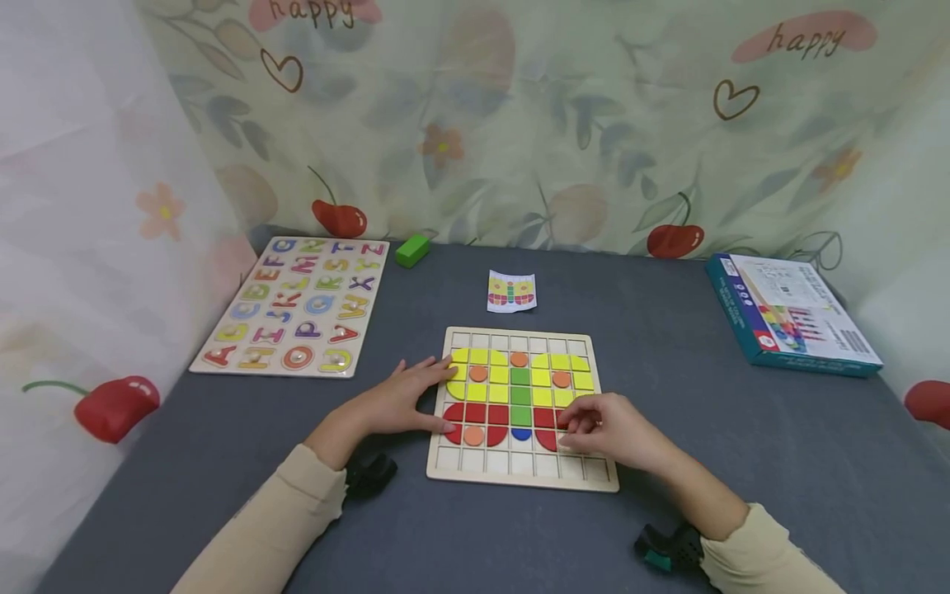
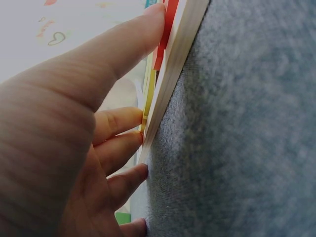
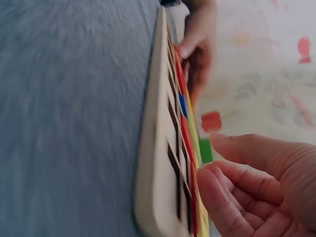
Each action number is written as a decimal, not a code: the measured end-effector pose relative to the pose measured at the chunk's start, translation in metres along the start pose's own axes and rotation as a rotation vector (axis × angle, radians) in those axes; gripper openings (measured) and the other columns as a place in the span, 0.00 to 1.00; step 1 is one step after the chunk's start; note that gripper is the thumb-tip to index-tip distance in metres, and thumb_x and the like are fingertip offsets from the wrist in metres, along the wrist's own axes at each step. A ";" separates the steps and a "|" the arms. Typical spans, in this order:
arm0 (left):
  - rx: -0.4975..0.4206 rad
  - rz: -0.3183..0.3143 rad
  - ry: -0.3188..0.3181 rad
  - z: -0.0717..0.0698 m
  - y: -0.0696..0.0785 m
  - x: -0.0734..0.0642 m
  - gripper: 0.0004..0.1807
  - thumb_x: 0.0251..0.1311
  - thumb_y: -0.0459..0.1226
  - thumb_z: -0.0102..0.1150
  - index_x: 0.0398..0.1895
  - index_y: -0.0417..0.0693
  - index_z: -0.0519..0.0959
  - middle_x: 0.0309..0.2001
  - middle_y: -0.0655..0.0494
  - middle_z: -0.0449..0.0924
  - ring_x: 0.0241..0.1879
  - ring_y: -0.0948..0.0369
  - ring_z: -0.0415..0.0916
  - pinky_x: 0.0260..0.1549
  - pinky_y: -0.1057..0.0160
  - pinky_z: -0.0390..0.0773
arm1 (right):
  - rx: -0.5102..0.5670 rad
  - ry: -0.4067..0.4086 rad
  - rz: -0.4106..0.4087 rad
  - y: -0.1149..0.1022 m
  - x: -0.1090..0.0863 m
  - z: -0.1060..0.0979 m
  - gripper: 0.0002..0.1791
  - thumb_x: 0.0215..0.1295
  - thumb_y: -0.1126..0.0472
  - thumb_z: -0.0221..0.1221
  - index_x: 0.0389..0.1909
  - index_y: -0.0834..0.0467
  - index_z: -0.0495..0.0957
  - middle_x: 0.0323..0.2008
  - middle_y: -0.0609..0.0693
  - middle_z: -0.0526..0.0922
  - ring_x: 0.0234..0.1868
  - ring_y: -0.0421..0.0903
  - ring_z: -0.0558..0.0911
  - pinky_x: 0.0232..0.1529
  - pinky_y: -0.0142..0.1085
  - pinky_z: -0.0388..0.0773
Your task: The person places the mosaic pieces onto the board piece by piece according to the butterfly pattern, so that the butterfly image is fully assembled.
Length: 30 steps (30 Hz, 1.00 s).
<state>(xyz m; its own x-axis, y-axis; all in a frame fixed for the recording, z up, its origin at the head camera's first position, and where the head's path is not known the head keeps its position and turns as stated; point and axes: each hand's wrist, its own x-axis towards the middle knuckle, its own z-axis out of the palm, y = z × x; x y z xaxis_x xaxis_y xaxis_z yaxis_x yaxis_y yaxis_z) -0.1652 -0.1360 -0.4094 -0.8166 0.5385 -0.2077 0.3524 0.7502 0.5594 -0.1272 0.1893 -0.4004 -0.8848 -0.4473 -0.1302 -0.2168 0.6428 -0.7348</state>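
A square wooden grid board (image 1: 519,477) lies on the table, covered in flat yellow, red, green, orange and blue pieces that form a butterfly-like pattern. My left hand (image 1: 404,398) rests at the board's left side; its thumb touches a red piece (image 1: 454,431) and its other fingers spread along the edge. Over the lower right of the pattern is my right hand (image 1: 612,429), fingers bent, beside a red piece (image 1: 545,439). In the right wrist view a gap shows between that hand's thumb (image 3: 232,145) and forefinger, with nothing between them.
Behind the board lies a small picture card (image 1: 511,292) of a similar pattern. An alphabet puzzle board (image 1: 345,326) is at the left, with a green block (image 1: 412,251) near its far corner. At the right lies a flat box (image 1: 805,313). A printed cloth (image 1: 505,124) hangs behind.
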 end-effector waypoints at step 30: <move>0.002 -0.004 -0.008 -0.001 0.000 0.001 0.48 0.46 0.57 0.66 0.70 0.52 0.60 0.74 0.55 0.49 0.74 0.52 0.39 0.69 0.40 0.32 | 0.116 0.103 0.190 0.061 -0.070 -0.034 0.19 0.57 0.54 0.64 0.44 0.64 0.80 0.30 0.53 0.79 0.24 0.37 0.75 0.23 0.28 0.72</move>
<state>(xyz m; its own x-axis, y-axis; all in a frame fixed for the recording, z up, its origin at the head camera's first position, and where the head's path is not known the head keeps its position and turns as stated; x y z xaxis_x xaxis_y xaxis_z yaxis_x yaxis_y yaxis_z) -0.1662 -0.1353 -0.4090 -0.8143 0.5385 -0.2165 0.3502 0.7534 0.5566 -0.0918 0.2807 -0.4136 -0.9440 -0.2553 -0.2089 0.0010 0.6310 -0.7758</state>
